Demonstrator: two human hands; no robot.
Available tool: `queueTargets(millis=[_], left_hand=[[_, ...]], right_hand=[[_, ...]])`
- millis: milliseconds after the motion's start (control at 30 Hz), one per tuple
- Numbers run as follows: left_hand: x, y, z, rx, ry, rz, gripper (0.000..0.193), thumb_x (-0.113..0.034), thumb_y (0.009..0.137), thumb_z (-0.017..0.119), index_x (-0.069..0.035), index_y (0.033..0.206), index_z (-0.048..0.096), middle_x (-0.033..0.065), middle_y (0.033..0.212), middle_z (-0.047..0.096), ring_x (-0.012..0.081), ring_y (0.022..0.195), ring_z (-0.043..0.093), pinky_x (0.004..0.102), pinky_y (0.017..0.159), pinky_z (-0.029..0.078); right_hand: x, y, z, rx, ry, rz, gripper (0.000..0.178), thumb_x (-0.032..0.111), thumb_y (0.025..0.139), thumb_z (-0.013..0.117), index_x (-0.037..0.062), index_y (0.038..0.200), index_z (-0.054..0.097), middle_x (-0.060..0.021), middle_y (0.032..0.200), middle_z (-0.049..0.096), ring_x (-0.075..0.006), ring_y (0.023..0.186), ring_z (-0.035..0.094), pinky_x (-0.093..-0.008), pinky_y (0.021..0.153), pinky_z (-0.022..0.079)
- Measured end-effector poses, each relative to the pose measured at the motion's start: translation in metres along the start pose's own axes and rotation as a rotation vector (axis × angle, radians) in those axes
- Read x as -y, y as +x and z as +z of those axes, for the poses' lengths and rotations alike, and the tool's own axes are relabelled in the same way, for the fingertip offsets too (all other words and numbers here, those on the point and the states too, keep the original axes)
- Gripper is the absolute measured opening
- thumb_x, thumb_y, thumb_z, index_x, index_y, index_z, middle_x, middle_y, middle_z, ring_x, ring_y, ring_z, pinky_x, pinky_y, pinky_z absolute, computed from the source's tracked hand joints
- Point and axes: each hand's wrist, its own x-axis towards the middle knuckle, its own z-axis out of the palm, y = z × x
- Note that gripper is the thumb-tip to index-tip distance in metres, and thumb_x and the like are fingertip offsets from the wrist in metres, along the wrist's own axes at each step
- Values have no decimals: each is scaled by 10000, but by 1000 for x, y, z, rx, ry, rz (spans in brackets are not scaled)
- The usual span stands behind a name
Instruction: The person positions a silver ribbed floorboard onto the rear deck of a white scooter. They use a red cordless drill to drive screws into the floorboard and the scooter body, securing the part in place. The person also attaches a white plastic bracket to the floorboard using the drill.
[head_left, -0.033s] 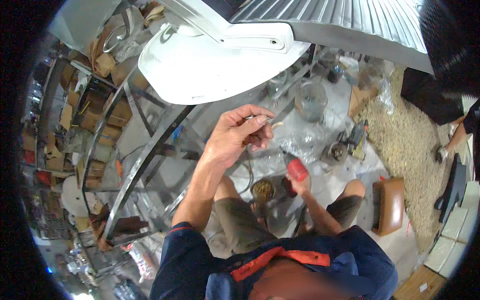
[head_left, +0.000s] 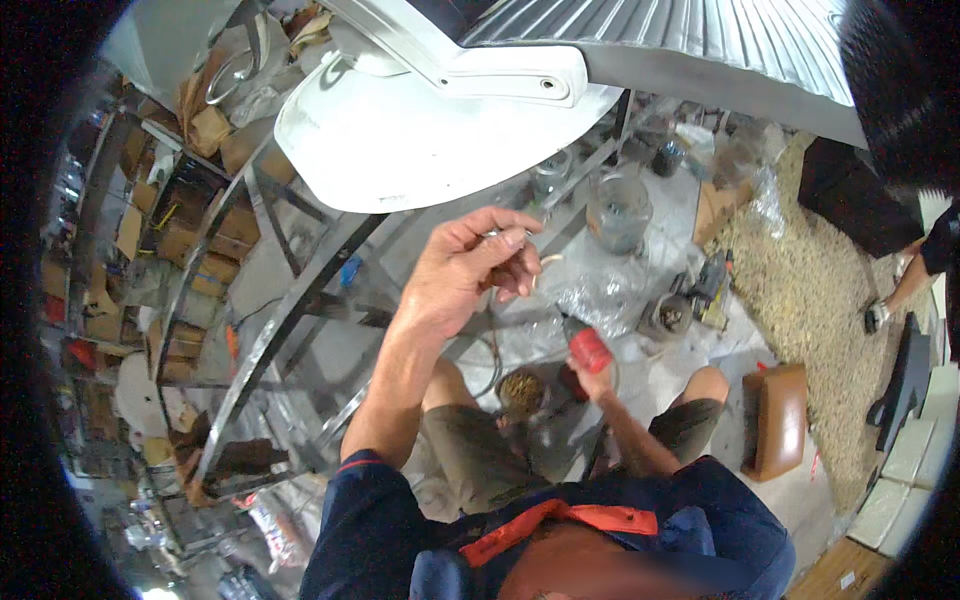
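My left hand (head_left: 465,270) is raised over the middle of the work area. Its thumb and forefinger are pinched on a small thing, too tiny to name. Lower and to the right, my right hand (head_left: 597,382) grips a red and black power drill (head_left: 590,350) whose dark nose points up and left. Between my knees stands a round container (head_left: 523,390) full of small brownish pieces like screws. Above my left hand hangs a white curved panel (head_left: 440,150), with a white arm (head_left: 515,75) fixed along its upper side.
Dark metal bars (head_left: 290,325) run across the left. Glass jars (head_left: 618,210), clear plastic wrap and another drill (head_left: 712,285) lie beyond my right hand. A brown padded block (head_left: 778,420) stands right. At far right a co-worker's gloved hand (head_left: 877,315) shows. Ribbed metal (head_left: 680,30) overhangs.
My left hand has shifted slightly left, still pinched. The drill in my right hand has dipped a little toward me. The whole view has moved slightly.
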Motion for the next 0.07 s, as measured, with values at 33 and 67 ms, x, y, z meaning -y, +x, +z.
queueTargets(millis=[33,67], left_hand=[[3,2,-2,-10,-11,55,246,-203,985,640,-19,1147,652,85,791,681,145,622,625,235,488,421],[5,4,-3,-21,-28,111,257,-206,981,647,-19,1158,649,89,805,687,156,636,635,236,494,434]], right_hand=[[-14,2,7,-74,31,-81,668,245,783,831,115,1379,559,-127,1332,612,-252,1284,551,-397,1123,387],[-26,5,10,-72,75,-155,770,258,785,829,104,1460,492,-153,1467,527,-238,1397,460,-361,1204,290]])
